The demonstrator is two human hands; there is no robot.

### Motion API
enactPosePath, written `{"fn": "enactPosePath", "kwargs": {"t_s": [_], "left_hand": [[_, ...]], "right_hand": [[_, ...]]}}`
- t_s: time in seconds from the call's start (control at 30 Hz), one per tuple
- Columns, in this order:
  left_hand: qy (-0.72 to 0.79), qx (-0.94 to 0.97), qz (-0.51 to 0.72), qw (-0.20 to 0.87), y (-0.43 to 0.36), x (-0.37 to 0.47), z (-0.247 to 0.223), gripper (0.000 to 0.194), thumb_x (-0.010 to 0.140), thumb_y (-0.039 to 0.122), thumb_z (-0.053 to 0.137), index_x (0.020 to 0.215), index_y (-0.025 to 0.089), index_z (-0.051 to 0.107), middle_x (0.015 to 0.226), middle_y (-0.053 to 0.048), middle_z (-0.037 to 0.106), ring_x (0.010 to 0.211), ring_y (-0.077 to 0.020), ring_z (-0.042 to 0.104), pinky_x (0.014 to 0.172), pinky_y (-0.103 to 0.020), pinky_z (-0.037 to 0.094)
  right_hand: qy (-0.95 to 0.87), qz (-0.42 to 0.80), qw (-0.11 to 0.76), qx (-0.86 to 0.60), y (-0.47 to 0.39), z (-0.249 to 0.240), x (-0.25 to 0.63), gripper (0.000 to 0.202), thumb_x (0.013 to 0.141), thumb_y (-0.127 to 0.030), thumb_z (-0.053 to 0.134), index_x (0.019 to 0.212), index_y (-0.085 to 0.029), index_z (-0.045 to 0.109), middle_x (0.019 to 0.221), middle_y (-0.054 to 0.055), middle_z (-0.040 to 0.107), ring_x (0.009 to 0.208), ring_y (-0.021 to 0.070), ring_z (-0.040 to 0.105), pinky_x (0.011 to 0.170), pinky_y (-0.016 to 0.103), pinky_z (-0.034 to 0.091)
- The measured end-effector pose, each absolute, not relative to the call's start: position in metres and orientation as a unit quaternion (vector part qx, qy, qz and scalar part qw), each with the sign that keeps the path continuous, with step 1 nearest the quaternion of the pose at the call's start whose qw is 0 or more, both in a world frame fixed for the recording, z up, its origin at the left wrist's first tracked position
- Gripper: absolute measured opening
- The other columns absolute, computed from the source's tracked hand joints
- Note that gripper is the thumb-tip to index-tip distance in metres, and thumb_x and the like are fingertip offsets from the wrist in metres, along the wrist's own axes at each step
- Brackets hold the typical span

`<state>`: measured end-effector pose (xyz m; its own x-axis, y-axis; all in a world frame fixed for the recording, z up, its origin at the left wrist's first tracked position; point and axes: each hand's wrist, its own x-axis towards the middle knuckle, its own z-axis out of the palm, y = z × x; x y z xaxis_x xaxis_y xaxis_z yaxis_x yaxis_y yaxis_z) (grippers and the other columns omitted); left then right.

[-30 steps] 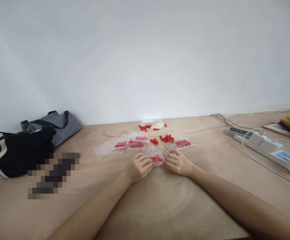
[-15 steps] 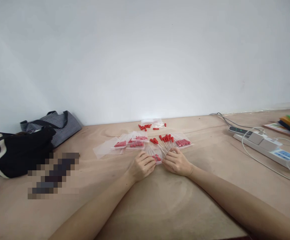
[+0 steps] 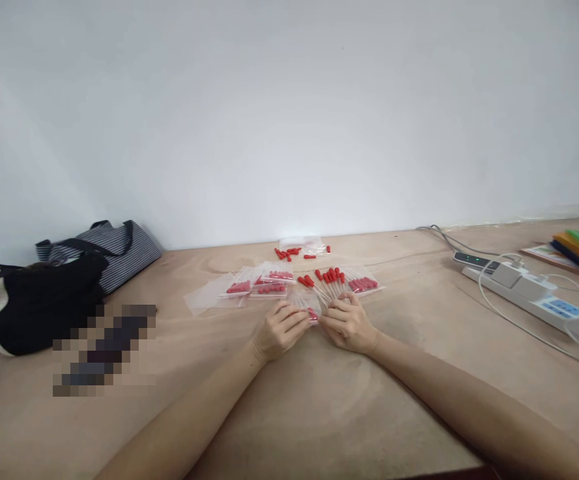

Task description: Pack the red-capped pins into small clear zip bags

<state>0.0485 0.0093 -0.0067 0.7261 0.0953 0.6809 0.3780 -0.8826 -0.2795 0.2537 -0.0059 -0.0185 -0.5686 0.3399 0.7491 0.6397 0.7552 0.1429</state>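
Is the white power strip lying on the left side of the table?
No, the power strip lies at the right side of the table, while the bags are at the left.

I've got a small clear bag (image 3: 310,308) of red-capped tubes flat on the wood tabletop, pinched at both ends, loose red-tipped sticks (image 3: 328,280) just behind.

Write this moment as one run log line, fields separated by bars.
left hand: grips small clear bag | right hand: grips same bag | loose red-capped droppers: behind hands
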Motion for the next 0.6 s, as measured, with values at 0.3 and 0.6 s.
{"fn": "enactPosePath", "kwargs": {"t_s": [0.3, 0.6], "left_hand": [[-0.149, -0.886, -0.392, 0.198, 0.0069, 0.0379, -0.0065, 0.011, 0.082, 0.009, 0.049, 0.086, 0.017, 0.057, 0.075, -0.003, 0.065, 0.067, -0.0147, 0.058, 0.063, -0.03, 0.047], [-0.133, -0.889, -0.38, 0.216, 0.0086, 0.0443, -0.0043, 0.009, 0.082, 0.009, 0.05, 0.085, 0.015, 0.056, 0.08, -0.004, 0.066, 0.073, -0.016, 0.059, 0.068, -0.032, 0.046]], "right_hand": [[-0.85, -0.208, 0.386, -0.291, -0.0035, -0.0193, 0.2537, 0.015, 0.082, -0.018, 0.047, 0.079, -0.021, 0.061, 0.066, -0.001, 0.061, 0.068, 0.0113, 0.049, 0.075, 0.032, 0.028], [-0.849, -0.238, 0.385, -0.272, -0.0049, -0.0198, 0.2501, 0.015, 0.079, -0.011, 0.046, 0.078, -0.018, 0.059, 0.063, -0.002, 0.059, 0.066, 0.0101, 0.05, 0.078, 0.033, 0.027]]}}
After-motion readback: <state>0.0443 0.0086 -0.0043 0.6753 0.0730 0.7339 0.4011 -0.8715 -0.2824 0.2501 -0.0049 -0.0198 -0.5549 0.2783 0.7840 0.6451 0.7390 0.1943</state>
